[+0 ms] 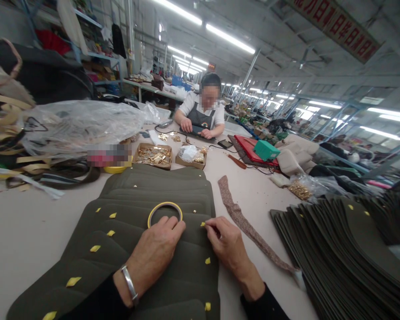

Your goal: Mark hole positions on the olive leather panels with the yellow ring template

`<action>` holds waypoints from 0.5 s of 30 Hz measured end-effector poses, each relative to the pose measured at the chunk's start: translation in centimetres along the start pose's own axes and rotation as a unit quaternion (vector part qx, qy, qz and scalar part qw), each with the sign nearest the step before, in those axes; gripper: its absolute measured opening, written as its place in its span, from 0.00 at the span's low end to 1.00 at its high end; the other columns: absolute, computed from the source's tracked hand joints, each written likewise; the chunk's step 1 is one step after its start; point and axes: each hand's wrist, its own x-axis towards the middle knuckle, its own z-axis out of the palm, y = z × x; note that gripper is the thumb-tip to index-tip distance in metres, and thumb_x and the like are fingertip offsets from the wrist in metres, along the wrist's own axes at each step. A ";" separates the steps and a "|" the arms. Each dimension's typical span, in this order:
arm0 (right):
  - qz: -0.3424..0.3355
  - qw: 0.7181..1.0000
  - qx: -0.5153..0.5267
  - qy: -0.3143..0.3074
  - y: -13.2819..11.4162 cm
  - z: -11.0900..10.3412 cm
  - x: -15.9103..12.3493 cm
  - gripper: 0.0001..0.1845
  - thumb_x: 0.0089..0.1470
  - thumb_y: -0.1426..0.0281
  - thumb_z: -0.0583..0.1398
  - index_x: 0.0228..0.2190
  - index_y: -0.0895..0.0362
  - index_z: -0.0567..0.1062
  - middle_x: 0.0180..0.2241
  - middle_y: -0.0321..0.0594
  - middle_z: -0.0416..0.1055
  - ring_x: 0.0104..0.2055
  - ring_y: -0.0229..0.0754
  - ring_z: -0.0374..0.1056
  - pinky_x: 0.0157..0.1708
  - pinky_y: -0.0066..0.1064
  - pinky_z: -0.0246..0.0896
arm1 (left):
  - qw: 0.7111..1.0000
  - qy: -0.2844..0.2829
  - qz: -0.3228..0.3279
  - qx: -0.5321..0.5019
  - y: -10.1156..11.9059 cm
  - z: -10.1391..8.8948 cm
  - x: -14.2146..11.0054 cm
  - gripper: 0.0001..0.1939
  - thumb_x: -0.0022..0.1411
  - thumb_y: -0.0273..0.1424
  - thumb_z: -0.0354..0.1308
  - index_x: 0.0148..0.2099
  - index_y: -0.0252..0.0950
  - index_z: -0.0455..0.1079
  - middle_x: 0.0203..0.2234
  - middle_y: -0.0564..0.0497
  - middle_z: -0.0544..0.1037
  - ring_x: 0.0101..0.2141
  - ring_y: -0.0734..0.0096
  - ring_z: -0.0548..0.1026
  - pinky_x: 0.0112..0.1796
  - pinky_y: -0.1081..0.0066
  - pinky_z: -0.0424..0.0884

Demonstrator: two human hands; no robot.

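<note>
My left hand (158, 249) is closed on a roll of yellow tape (166, 206), held over the dark olive panels (136, 271) that lie overlapped in front of me. The fingers of my right hand (228, 244) are pinched at a small yellow tape piece (203, 224) by the panels' right edge. More yellow bits, such as one tape piece (95, 249) on the left, run down both sides of the panels. Small shiny metal bits (194, 211) show on the panels farther up, without tape over them.
Beyond the panels stand a box of gold metal parts (153, 155) and a second box (190, 158). A brown fabric strip (240, 218) lies right of them. Stacked dark panels (333, 258) fill the right side. Across the table sits a co-worker (203, 111). Plastic bags (83, 126) are piled at left.
</note>
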 end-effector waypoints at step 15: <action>0.152 0.988 0.020 -0.038 -0.8 0.1 3.3 0.08 0.53 0.69 0.59 0.30 0.58 0.79 0.28 0.38 0.77 0.30 0.39 0.71 0.33 0.27 0.62 | 0.995 0.101 0.006 0.002 -1.9 0.1 1.2 0.11 0.66 0.24 0.46 0.37 0.36 0.69 0.34 0.47 0.74 0.38 0.62 0.68 0.40 0.63 0.65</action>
